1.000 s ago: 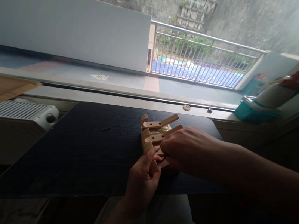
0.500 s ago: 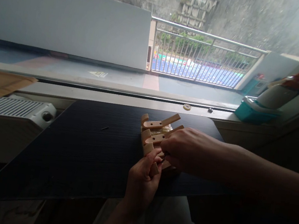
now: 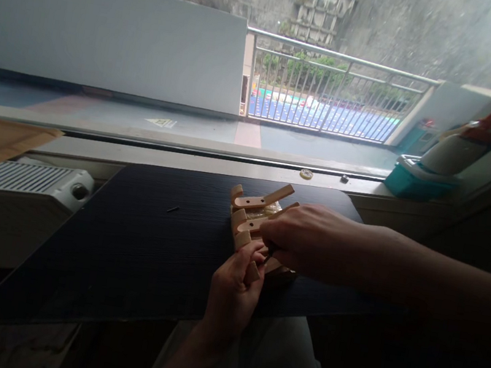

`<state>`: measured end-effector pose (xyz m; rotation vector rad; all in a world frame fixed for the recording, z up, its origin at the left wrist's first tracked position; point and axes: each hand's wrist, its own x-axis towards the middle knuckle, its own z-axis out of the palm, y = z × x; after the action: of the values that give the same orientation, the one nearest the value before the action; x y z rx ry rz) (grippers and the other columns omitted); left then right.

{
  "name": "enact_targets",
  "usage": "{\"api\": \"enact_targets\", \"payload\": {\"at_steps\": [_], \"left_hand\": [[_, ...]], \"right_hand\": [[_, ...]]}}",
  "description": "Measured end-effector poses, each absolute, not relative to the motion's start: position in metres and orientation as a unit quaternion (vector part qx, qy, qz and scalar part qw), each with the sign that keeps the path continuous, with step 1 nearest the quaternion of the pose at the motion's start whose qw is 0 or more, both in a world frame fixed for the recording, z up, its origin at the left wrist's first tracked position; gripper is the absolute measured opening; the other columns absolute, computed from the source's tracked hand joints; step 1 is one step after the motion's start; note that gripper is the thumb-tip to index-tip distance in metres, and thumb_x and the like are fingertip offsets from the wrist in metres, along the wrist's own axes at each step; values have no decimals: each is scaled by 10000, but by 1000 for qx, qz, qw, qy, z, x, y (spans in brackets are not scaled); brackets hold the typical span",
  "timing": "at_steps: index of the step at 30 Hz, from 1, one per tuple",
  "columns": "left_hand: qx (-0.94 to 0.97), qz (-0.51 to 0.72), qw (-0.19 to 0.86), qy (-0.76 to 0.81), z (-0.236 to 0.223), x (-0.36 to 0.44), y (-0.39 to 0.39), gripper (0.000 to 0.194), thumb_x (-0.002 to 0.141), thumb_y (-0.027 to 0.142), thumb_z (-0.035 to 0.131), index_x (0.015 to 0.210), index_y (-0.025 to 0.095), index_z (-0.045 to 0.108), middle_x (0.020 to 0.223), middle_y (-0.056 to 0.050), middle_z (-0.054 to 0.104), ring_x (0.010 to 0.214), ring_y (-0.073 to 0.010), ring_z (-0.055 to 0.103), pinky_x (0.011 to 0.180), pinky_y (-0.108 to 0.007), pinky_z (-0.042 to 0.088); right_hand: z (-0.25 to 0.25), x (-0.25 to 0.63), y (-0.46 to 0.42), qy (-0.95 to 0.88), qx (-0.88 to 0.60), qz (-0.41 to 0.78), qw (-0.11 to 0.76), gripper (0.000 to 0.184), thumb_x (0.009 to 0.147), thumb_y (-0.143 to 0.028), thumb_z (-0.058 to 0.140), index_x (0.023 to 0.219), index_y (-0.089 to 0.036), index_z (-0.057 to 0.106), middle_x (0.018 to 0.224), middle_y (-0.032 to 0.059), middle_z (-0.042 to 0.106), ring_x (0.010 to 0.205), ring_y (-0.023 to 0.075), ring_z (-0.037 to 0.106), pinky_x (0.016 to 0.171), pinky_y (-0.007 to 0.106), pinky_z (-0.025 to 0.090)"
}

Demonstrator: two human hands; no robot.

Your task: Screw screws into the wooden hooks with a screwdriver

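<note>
A wooden hook rack (image 3: 235,223) lies on the dark table, with several pale wooden hooks set side by side across it. The far wooden hook (image 3: 249,202) shows two dark screw holes, and clear plastic wrap (image 3: 272,209) lies beside it. My left hand (image 3: 236,288) is closed around the nearest hook (image 3: 252,272), whose rounded end pokes out between thumb and fingers. Just above and to the right, my right hand (image 3: 297,236) is a fist round a thin dark tool (image 3: 268,256); its tip points down at that hook. Most of the tool is hidden by my fingers.
A small dark screw-like piece (image 3: 173,209) lies on the black table (image 3: 123,252). On the window sill are a round tape roll (image 3: 306,174), a small dark object (image 3: 344,178) and a teal box (image 3: 418,180). A white radiator (image 3: 40,186) and cardboard (image 3: 0,145) are at left.
My right hand has shifted slightly left and turned a little over the near hook, with the dark tool still in it. My left hand keeps its hold. The view has bobbed slightly.
</note>
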<state>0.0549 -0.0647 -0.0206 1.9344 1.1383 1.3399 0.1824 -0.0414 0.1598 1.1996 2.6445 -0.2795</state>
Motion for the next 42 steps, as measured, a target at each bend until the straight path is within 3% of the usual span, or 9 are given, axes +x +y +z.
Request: {"api": "enact_targets", "payload": {"at_steps": [4,9,16,20,28,35,42], "left_hand": [[719,482,278,417,-19,52,-66,381,804,121,552,1163,236,494,900,0,667,816,-129,656,786,-251,522],[781,424,242,388,-14,37,-71,568,793,85,531,1311,250,367,1169,-61,578,1063,-186,574,933,-342,469],[805,397,150,415,-13,27,-69,541,801,76,522,1299,237,386,1037,-51,581,948,-196,557,858,-349,481],[811,396,141,407,-15,28,-67,560,798,62,512,1313,227,364,1051,-53,572,964,-199,534,868,-348,467],[805,395,154,415,-11,27,-69,545,811,119,527,1314,246,358,1086,-59,568,972,-211,537,864,-366,465],[793,424,135,415,-10,28,-71,538,819,143,532,1313,249,347,1053,-63,570,973,-215,548,880,-392,452],[796,421,135,413,-11,29,-70,506,825,123,515,1298,227,371,1067,-62,571,980,-206,543,893,-371,442]], "right_hand": [[157,184,-42,875,466,-74,112,126,783,-248,513,749,-176,610,675,16,605,581,119,505,494,244,247],[159,190,-49,872,476,-53,99,131,774,-279,520,766,-189,616,681,25,611,584,131,530,484,244,244],[163,181,-53,888,442,-65,110,120,768,-137,528,827,-174,626,766,20,648,665,130,572,526,236,290],[157,179,-55,887,446,-68,99,97,780,-175,528,796,-163,623,749,26,647,647,131,573,544,236,313],[162,184,-51,884,455,-46,102,97,748,-238,549,775,-183,624,666,20,606,558,122,511,489,242,253],[169,187,-48,905,410,-76,80,134,779,-157,520,845,-183,634,812,15,624,631,95,494,540,230,288],[154,195,-49,900,417,-123,33,168,845,-237,462,830,-174,617,756,8,604,641,94,485,566,228,299]]}}
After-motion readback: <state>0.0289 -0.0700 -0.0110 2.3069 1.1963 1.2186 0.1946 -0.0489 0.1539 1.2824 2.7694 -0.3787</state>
